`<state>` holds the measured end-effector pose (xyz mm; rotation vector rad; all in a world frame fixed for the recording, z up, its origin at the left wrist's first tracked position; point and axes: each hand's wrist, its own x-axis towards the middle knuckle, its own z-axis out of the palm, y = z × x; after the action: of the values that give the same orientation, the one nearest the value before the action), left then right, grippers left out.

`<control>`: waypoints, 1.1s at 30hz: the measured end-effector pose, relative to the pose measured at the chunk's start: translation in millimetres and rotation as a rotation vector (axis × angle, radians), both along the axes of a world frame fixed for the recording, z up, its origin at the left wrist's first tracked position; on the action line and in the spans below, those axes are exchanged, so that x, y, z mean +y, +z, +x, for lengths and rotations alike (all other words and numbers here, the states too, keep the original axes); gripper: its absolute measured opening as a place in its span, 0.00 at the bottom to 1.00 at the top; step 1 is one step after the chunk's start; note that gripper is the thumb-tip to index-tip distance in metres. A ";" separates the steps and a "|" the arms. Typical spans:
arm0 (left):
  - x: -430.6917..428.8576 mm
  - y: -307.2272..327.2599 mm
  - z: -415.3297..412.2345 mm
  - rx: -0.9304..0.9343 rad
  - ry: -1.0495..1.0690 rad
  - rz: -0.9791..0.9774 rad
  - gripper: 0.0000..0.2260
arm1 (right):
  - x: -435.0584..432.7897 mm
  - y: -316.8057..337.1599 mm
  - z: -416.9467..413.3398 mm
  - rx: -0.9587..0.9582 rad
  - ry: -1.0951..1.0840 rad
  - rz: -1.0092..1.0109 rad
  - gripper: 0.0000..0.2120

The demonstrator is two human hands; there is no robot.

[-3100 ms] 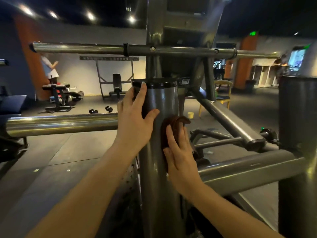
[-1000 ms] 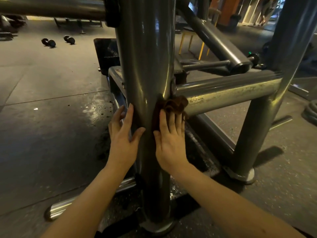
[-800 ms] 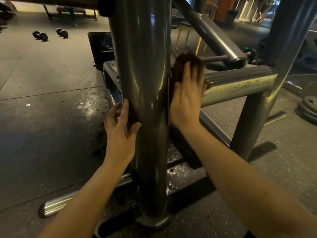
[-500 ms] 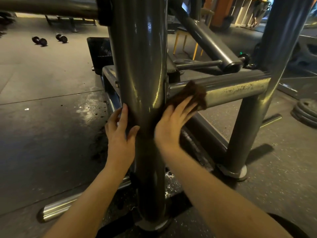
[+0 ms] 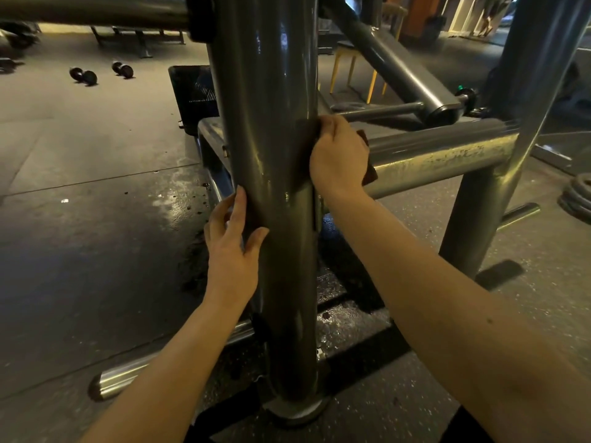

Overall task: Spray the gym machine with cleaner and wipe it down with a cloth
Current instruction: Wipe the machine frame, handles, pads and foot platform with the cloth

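The cloth (image 5: 371,174), dark brown, sits bunched at the joint where the gym machine's thick upright post (image 5: 275,91) meets a horizontal crossbar (image 5: 444,153). Only its edges show past the right hand (image 5: 339,155), which grips it with curled fingers and holds it against that joint. The left hand (image 5: 232,247) lies lower on the left side of the same post. Its fingers are straight and flat against the tube, the thumb is spread across the front, and it holds nothing.

Two uprights of the machine are in view: the near post and a second one (image 5: 476,212) at the far end of the crossbar, both standing on the floor (image 5: 80,225). One slanted tube (image 5: 393,63) runs down behind the crossbar, and one chrome bar (image 5: 128,375) lies low beside the post's foot. The floor around the base is speckled and wet-looking.

Farther off, two dumbbells (image 5: 83,76) (image 5: 122,69) lie side by side on the floor at the left. A stack of weight plates (image 5: 579,196) sits at the right edge. The yellow legs of one chair (image 5: 351,70) show behind the machine.
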<state>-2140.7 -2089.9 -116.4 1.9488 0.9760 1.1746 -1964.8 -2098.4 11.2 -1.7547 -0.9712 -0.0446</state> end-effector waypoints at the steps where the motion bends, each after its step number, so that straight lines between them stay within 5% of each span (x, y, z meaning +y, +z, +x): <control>1: -0.2 0.1 -0.1 0.005 -0.003 0.001 0.35 | 0.1 -1.0 0.7 0.011 0.006 0.016 0.12; 7: 2.9 1.0 -4.0 0.043 0.008 0.013 0.35 | -33.4 -28.3 12.8 -0.015 0.123 0.095 0.18; 15: 3.7 3.6 -6.6 0.089 0.012 0.062 0.34 | -34.0 40.2 3.2 0.405 0.228 0.463 0.14; 17: 4.8 2.4 -7.0 0.044 -0.004 0.033 0.34 | -20.4 28.3 -13.6 0.204 0.338 0.310 0.22; 20: 5.3 -0.2 -7.4 0.007 -0.018 0.030 0.33 | -8.6 -19.1 -30.9 -0.221 0.196 0.153 0.30; 24: 3.6 -11.4 -7.0 -0.043 -0.025 -0.002 0.33 | -33.1 -94.0 -45.1 -0.363 0.096 0.078 0.30; 29: -5.4 -38.1 -8.6 -0.097 -0.009 -0.073 0.36 | -79.8 -192.9 -75.5 -0.033 0.196 -0.059 0.37; 33: -17.6 -51.0 -9.3 -0.159 0.015 -0.265 0.35 | -75.7 -173.7 -81.5 0.359 0.177 -0.042 0.35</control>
<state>-2150.0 -2107.5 -167.5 1.6177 1.0078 1.1267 -2046.3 -2174.0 -162.4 -1.6353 -0.8607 0.3935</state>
